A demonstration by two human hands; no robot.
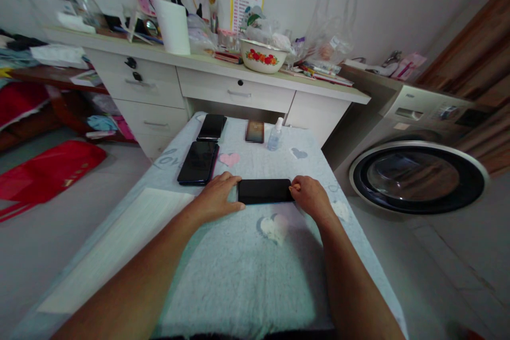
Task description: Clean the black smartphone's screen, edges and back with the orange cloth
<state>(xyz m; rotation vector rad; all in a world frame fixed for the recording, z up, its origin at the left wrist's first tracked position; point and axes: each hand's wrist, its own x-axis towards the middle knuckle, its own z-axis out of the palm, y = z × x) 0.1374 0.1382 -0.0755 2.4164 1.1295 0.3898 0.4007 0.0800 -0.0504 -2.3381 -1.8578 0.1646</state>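
Observation:
A black smartphone (pixel 265 192) lies flat and sideways on the cloth-covered table, its dark screen up. My left hand (pixel 220 196) holds its left end, with thumb and forefinger at the two corners. At the right end, my right hand (pixel 311 194) is closed, its fingertips pinched against the phone's edge; whatever they grip is too small to make out. Beyond my left hand lie a larger dark phone (pixel 198 162) and, behind it, another black phone (pixel 212 127). A small clear spray bottle (pixel 274 137) with a white cap stands farther back, beside a small dark-edged card-like item (pixel 254 132).
A long whitish sheet (pixel 119 244) lies along the table's left side. Behind the table stands a white desk (pixel 255 91) with drawers, bearing a flowered bowl (pixel 263 57) and a paper roll (pixel 172 27). A washing machine (pixel 418 117) stands close on the right.

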